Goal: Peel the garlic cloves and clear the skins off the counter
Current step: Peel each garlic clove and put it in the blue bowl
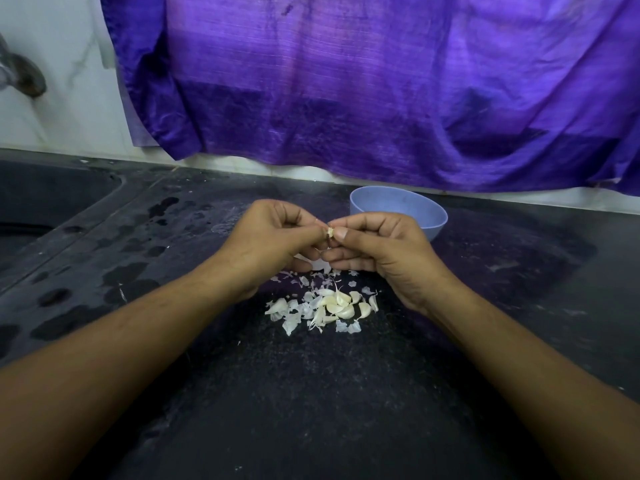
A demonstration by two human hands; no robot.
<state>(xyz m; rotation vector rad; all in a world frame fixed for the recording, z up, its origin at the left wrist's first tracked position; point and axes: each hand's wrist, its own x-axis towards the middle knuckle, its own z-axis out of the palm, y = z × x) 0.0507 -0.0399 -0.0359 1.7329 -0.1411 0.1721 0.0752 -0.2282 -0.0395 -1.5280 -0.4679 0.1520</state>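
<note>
Head view: our left hand point(273, 237) and right hand point(377, 251) both pinch one garlic clove point(330, 233) just before the bowl point(398, 199), its long axis seemingly near upright, equally close to each. Loose cloves point(337, 304) and skins point(289, 318) lie on the desk point(311, 393), nearer us than the bowl.

No text, label, brand, number or sign can be read anywhere in this view.
</note>
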